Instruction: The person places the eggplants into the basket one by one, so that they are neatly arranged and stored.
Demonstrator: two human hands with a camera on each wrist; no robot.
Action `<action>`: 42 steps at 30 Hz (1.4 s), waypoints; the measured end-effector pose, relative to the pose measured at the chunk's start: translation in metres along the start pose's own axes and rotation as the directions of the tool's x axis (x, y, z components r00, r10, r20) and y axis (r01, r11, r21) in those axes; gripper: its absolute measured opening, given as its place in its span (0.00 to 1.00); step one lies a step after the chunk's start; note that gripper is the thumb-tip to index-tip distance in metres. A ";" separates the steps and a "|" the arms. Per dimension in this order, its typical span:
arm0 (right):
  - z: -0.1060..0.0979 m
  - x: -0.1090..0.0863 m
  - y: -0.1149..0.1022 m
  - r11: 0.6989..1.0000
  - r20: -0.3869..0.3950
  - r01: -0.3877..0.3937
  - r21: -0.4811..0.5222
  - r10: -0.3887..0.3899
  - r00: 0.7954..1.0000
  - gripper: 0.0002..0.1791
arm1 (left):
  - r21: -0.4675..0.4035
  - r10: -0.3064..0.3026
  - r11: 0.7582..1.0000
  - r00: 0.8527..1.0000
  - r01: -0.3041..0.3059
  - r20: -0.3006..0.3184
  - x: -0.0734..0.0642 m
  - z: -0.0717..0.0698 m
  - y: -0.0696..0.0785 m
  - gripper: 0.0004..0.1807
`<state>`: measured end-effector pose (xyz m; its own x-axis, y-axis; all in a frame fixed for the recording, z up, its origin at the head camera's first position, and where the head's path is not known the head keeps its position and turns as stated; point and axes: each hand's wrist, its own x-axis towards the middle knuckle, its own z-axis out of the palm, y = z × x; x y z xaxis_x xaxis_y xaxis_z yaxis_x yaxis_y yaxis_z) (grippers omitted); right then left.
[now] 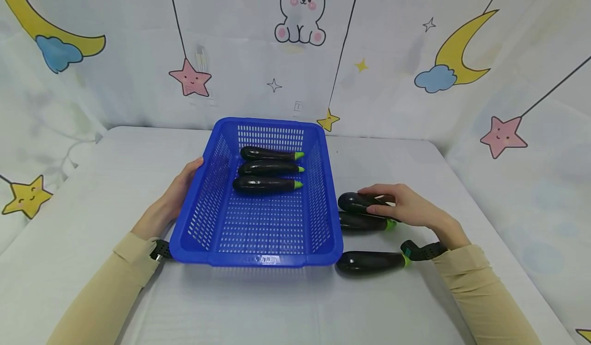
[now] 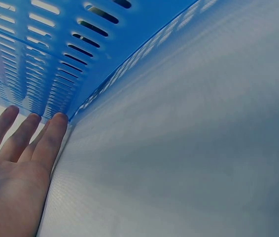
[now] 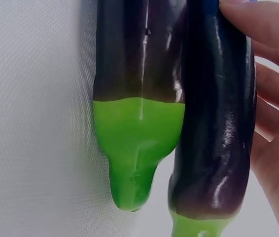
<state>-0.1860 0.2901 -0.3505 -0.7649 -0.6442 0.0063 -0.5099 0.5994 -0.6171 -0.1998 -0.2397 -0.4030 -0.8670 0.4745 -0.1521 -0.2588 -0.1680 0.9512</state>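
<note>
A blue plastic basket [image 1: 256, 259] stands mid-table with three dark eggplants lying in a row in it; the nearest is this eggplant [image 1: 263, 184]. My left hand [image 1: 177, 193] is at the basket's left side; in the left wrist view its fairly straight fingers [image 2: 51, 140] touch the slotted wall. Right of the basket, my right hand [image 1: 408, 206] grips an eggplant [image 1: 353, 202] between thumb and fingers. Close beside that one lies a second eggplant [image 1: 362, 222], its green stem end [image 3: 137, 131] large in the right wrist view.
Another eggplant [image 1: 371, 262] lies nearer on the white table [image 1: 249, 309], by the basket's front right corner. Behind the table hangs a white cloth [image 1: 240, 37] printed with moons, stars and a rabbit.
</note>
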 end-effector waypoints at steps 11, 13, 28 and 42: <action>-0.001 -0.001 0.000 1.000 -0.019 -0.023 -0.004 0.022 1.000 0.22 | -0.009 0.008 1.000 1.000 -0.008 0.009 0.000 0.000 0.000 0.35; -0.002 -0.001 -0.001 1.000 -0.022 -0.021 -0.002 0.021 1.000 0.22 | 0.002 0.008 1.000 1.000 -0.008 0.005 0.000 0.000 0.000 0.36; -0.003 -0.002 -0.002 1.000 -0.044 -0.023 -0.003 0.023 0.999 0.22 | 0.009 -0.012 1.000 1.000 0.012 -0.007 0.001 0.000 -0.001 0.38; -0.005 -0.003 -0.005 1.000 -0.055 -0.015 -0.004 0.015 0.998 0.23 | 0.011 -0.006 1.000 1.000 0.006 -0.009 0.000 0.000 -0.001 0.36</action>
<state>-0.1831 0.2910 -0.3435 -0.7928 -0.6082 0.0400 -0.4998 0.6111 -0.6138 -0.1998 -0.2395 -0.4035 -0.8693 0.4675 -0.1602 -0.2593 -0.1556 0.9532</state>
